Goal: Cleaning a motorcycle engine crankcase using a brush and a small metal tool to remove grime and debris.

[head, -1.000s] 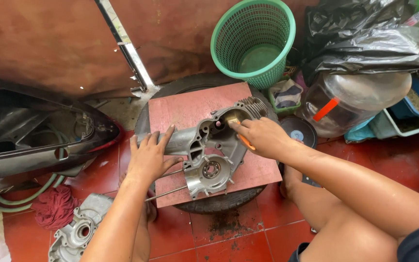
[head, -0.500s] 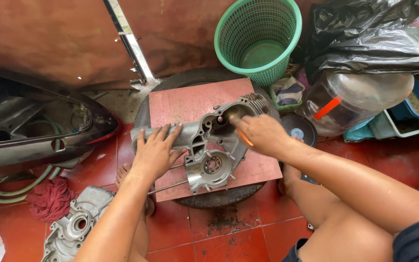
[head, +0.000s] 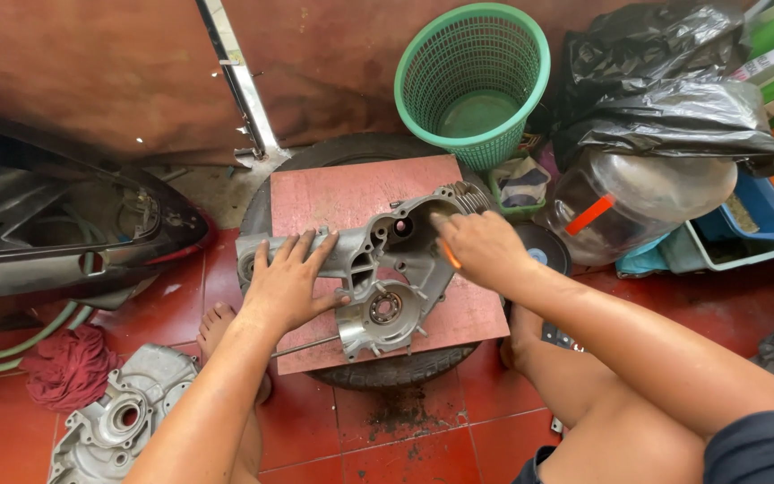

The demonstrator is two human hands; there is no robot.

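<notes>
A grey metal engine crankcase [head: 378,260] lies on a red board [head: 342,193] that rests on a black tyre [head: 396,367]. My left hand [head: 290,282] presses flat on the casing's left arm, fingers spread. My right hand [head: 479,248] is closed around an orange-handled tool [head: 451,257] and reaches into the casing's upper right opening. The tool's tip is hidden by my fingers and the casing. A thin metal rod [head: 308,345] sticks out from under the casing toward my left foot.
A green mesh basket [head: 472,81] stands behind the board. Black plastic bags [head: 674,99], a clear jug [head: 638,202] and a blue tray [head: 745,233] crowd the right. A scooter body panel [head: 64,233], a red rag [head: 69,367] and a second grey casing cover [head: 123,417] lie on the left.
The view has shifted slightly. My left hand stays pressed on the casing. My right hand has edged a little with the tool at the casing's upper opening.
</notes>
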